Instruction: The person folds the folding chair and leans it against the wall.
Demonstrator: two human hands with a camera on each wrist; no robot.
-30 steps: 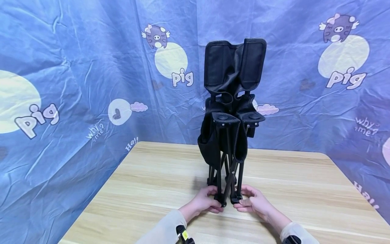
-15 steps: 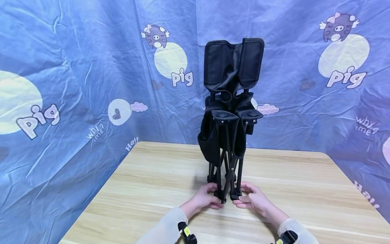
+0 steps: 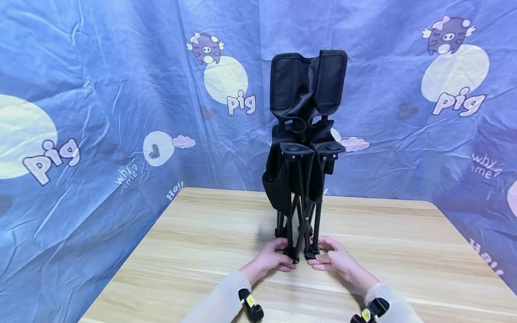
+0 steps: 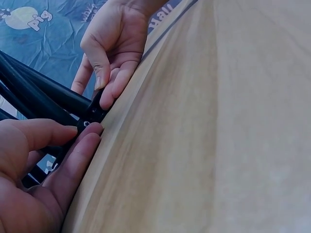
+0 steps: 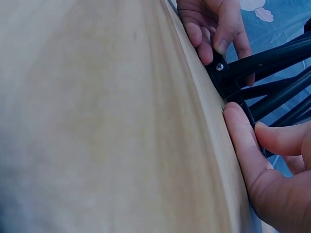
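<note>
A black folding chair [image 3: 296, 134] stands upright on the table, mostly folded, its fabric bunched between the padded back panels and armrests. Its thin legs cross low down and end in plastic feet. My left hand [image 3: 269, 256] pinches the near left foot [image 3: 291, 257] between thumb and fingers. On the other side, my right hand [image 3: 337, 258] grips the near right foot [image 3: 312, 253] the same way. In the left wrist view the left thumb [image 4: 53, 133] lies on the black foot, fingers beneath it close to the wood. The right wrist view shows the right thumb [image 5: 279, 138] against its foot.
The wood-grain table [image 3: 202, 233] spreads around the chair on all sides. Behind it hangs a blue cloth backdrop [image 3: 133, 89] printed with pigs and lettering, which also closes off the left and right. Each sleeve carries a black wrist device [image 3: 251, 306].
The chair's near feet and both hands have slid a little away from me. The chair's right half has shifted slightly left, drawing nearer the left half. Both hands keep their hold.
</note>
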